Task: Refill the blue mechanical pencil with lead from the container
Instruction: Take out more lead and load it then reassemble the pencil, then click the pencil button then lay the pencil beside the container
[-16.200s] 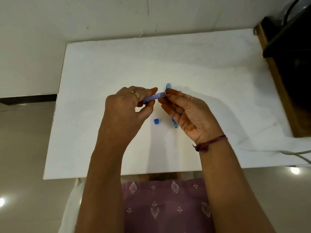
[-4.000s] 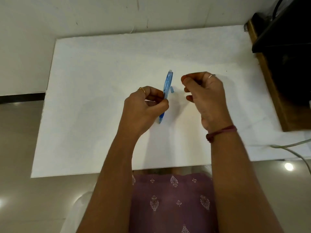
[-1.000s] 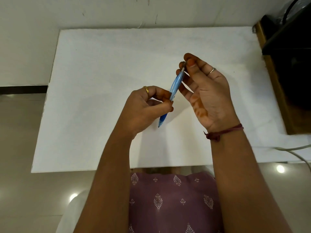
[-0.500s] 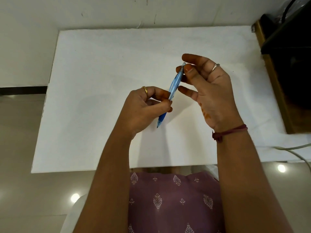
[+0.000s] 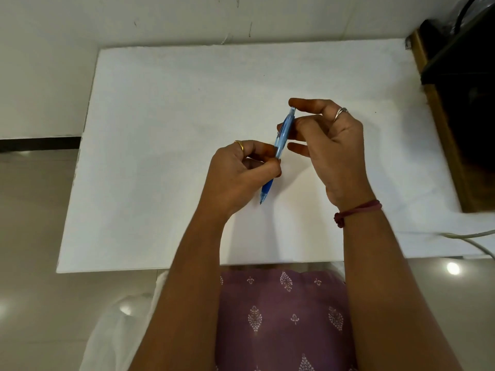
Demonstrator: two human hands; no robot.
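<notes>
My left hand (image 5: 238, 172) grips the blue mechanical pencil (image 5: 281, 137) around its lower barrel, above the white table (image 5: 160, 129). The pencil stands tilted, its dark blue grip and tip (image 5: 263, 195) pointing down toward me and its cap end up. My right hand (image 5: 329, 145) is at the upper end: the index fingertip rests on the top and the thumb presses the barrel just below. The lead container is not in view.
A dark wooden cabinet with black equipment (image 5: 460, 103) borders the table's right side. A pale cable (image 5: 471, 236) crosses the near right corner. A wall runs along the far edge. My lap in purple patterned cloth (image 5: 281, 317) is below the near edge.
My right hand's fingers have curled closer onto the pencil's top end, thumb now against the barrel. My left hand keeps the same grip, and the pencil has barely moved.
</notes>
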